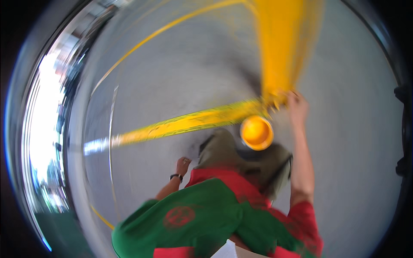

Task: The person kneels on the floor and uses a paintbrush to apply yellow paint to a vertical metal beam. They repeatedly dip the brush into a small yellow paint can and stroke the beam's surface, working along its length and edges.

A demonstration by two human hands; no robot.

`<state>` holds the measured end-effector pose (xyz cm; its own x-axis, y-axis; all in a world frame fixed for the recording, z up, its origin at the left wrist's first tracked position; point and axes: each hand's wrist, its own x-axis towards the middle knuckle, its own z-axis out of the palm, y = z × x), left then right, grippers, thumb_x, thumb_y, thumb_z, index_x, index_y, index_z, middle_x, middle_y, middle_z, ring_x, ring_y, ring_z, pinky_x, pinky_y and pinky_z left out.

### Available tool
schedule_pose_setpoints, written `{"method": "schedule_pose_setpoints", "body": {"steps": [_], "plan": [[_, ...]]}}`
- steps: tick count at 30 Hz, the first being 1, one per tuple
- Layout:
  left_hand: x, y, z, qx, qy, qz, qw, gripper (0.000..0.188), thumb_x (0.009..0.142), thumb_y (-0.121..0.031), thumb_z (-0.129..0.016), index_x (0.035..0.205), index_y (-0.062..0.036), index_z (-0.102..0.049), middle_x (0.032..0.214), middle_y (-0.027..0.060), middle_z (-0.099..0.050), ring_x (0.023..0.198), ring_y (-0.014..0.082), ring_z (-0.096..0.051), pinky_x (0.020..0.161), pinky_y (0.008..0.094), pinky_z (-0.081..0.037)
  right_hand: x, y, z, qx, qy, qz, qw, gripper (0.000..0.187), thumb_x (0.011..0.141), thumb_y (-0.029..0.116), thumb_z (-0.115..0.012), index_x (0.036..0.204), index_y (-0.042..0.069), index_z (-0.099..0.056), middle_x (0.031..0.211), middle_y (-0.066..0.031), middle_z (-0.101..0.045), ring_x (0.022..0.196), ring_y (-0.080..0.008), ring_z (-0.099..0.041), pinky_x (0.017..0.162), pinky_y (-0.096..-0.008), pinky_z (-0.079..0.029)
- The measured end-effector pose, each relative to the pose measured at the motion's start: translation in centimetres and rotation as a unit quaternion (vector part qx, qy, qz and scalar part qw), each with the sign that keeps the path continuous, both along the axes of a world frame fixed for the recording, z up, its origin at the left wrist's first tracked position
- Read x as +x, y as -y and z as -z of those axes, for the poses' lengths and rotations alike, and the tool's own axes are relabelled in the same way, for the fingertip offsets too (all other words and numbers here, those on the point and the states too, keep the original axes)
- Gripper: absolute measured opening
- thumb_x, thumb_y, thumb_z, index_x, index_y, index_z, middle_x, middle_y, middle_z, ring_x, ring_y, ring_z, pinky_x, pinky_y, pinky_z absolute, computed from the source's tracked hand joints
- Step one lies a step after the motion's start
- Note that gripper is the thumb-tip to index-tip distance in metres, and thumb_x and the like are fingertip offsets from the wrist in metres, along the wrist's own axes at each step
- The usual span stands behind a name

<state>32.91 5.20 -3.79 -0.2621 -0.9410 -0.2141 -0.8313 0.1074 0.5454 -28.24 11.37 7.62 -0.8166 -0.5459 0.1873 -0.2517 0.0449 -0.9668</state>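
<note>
My right hand (297, 105) reaches forward, its fingers closed at the near end of a wide yellow band (282, 47) on the floor. Whatever it grips there is blurred and yellow-smeared; its kind does not show. Close by, in front of my bent knees, a round pot (257, 133) with a pale rim holds yellow paint. My left hand (183, 166) hangs low beside my left leg, a dark band on its wrist. Its fingers are curled in, and I cannot see whether anything is inside them.
A yellow stripe (185, 124) with darker edges runs left across the grey floor (189, 77) from the pot. Thin yellow lines (159, 32) curve farther out. Bright, smeared surroundings (47, 112) lie along the far left. Dark shapes (402, 165) stand at the right rim.
</note>
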Motion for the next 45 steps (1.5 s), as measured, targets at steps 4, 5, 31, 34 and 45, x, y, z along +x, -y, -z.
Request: {"method": "schedule_pose_setpoints", "body": {"steps": [4, 5, 31, 34, 45], "plan": [[-2.9, 1.6, -2.8, -0.089, -0.061, -0.118, 0.987, 0.035, 0.095, -0.036, -0.071, 0.093, -0.0008, -0.068, 0.084, 0.0210, -0.071, 0.080, 0.0408, -0.067, 0.071, 0.0458, -0.052, 0.0, 3.9, -9.3, -0.036, -0.084, 0.014, 0.996, 0.030, 0.103, 0.026, -0.063, 0.104, -0.002, -0.074, 0.085, -0.0071, -0.074, 0.073, -0.0135, -0.060, 0.066, -0.0316, -0.049], [-3.8, 2.3, -4.1, -0.089, -0.083, -0.149, 0.981, 0.037, 0.097, -0.037, -0.070, 0.091, -0.0002, -0.067, 0.078, 0.0185, -0.070, 0.073, 0.0370, -0.067, 0.068, 0.0452, -0.051, 0.1, 4.2, -11.9, -0.060, -0.037, 0.018, 0.997, 0.030, 0.104, 0.027, -0.063, 0.102, -0.001, -0.075, 0.084, -0.0059, -0.074, 0.071, -0.0124, -0.058, 0.063, -0.0302, -0.048], [-4.3, 10.3, -14.5, 0.250, -0.795, -0.100, 0.543, 0.057, 0.106, -0.062, -0.042, 0.120, -0.0108, -0.063, 0.083, 0.0009, -0.054, 0.078, 0.0152, -0.051, 0.076, 0.0324, -0.043, 2.5, -2.8, -25.4, -0.096, -0.292, 0.080, 0.948, 0.028, 0.103, 0.023, -0.067, 0.114, -0.003, -0.070, 0.089, -0.0090, -0.075, 0.078, -0.0111, -0.068, 0.069, -0.0242, -0.055], [-0.6, 9.1, -4.5, 0.251, -0.600, -0.273, 0.708, 0.063, 0.106, -0.064, -0.038, 0.136, -0.0123, -0.057, 0.088, 0.0053, -0.059, 0.078, 0.0176, -0.058, 0.073, 0.0336, -0.048, 4.4, -4.6, -21.4, -0.067, -0.241, 0.088, 0.964, 0.029, 0.104, 0.021, -0.066, 0.116, -0.005, -0.067, 0.089, -0.0110, -0.073, 0.075, -0.0128, -0.066, 0.065, -0.0257, -0.053], [7.6, 1.5, 12.7, 0.377, -0.441, -0.407, 0.705, 0.070, 0.098, -0.076, -0.043, 0.151, -0.0308, -0.048, 0.116, 0.0167, -0.068, 0.077, 0.0212, -0.064, 0.072, 0.0361, -0.056, 2.5, -9.1, -16.3, -0.194, 0.029, 0.087, 0.977, 0.021, 0.105, 0.023, -0.061, 0.102, 0.004, -0.066, 0.085, -0.0055, -0.065, 0.076, -0.0150, -0.061, 0.063, -0.0307, -0.050]]}}
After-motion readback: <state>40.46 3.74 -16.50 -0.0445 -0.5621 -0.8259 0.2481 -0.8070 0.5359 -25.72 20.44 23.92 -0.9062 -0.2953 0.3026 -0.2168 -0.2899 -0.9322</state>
